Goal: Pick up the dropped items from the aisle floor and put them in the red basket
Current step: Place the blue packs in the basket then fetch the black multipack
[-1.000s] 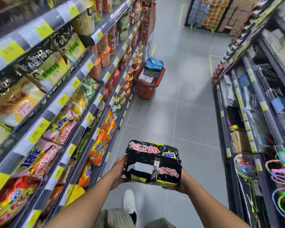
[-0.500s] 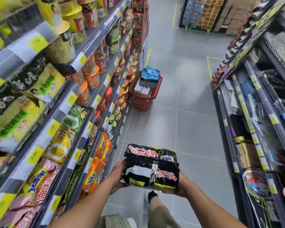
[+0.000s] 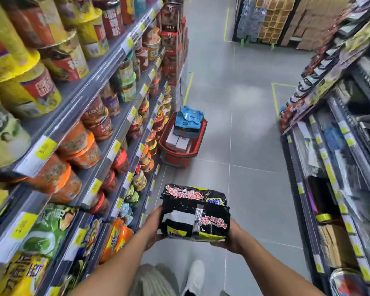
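Observation:
I carry a black noodle multipack (image 3: 194, 212) with red and yellow print in front of me, above the grey floor. My left hand (image 3: 154, 226) grips its left side, and my right hand (image 3: 231, 238) holds it from under the right side. Ahead on the floor, against the left shelf, stands the red basket (image 3: 201, 133). Inside it lie a blue packet (image 3: 189, 116) on top of a dark pack, with white boxes (image 3: 177, 142) in front.
Shelves of cup noodles (image 3: 81, 146) and snack bags line the left. A rack of hardware and packaged goods (image 3: 338, 167) runs along the right. The grey tiled aisle floor (image 3: 250, 129) lies between them. My white shoe (image 3: 193, 276) shows below.
I have walked forward along the aisle with the multipack held in both hands. The red basket now appears nearer and larger.

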Tool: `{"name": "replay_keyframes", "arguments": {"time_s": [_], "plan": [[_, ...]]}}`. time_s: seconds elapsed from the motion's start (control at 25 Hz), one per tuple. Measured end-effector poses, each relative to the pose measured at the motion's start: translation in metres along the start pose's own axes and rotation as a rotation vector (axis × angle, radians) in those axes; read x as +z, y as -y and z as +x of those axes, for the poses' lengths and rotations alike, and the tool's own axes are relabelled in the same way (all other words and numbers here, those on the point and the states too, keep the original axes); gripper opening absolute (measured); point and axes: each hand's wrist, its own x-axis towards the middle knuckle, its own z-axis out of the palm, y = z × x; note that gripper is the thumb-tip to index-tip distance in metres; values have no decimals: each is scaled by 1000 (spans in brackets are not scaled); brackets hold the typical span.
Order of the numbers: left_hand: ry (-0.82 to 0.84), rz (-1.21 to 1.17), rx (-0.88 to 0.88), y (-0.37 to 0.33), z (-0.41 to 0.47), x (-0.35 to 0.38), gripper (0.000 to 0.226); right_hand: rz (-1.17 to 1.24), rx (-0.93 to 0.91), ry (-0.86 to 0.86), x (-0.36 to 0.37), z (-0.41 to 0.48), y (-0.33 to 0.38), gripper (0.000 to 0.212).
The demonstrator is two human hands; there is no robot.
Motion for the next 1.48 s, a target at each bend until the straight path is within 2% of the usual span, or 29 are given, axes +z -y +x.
{"name": "replay_keyframes", "arguments": {"time_s": [0.08,0.24,0.44,0.56,0.76,0.84,0.92,1.04,1.16,1.28,1.4,1.44,1.48], "plan": [[-15,-20,-5,-29,24,5,44,-18,-6,5,0,19,34,26],[-36,-31,-30,-81,76,3,42,-28,4,14,8,62,96,32],[-26,-2,-88,-151,158,-14,46,-27,49,-27,22,129,171,37],[-14,19,-113,-191,197,-19,55,-11,56,-93,31,161,219,29],[-5,22,-135,-245,261,-17,54,7,105,-129,35,211,278,27],[-27,-28,-137,-259,293,-16,65,36,112,-151,33,237,294,32],[-56,-77,-158,-276,324,-6,53,79,123,-136,28,278,305,39],[-175,-95,-189,-307,368,10,40,141,190,-103,28,319,343,34],[-269,-74,-223,-312,427,8,50,129,230,-107,23,351,379,19],[-318,-98,-278,-292,488,-3,60,124,308,-125,19,394,397,18],[-356,-148,-335,-322,512,4,51,141,337,-115,22,447,404,21],[-376,-180,-310,-313,534,-7,54,148,336,-116,25,463,409,21],[-355,-160,-334,-334,540,-3,67,176,330,-113,27,477,417,21]]}}
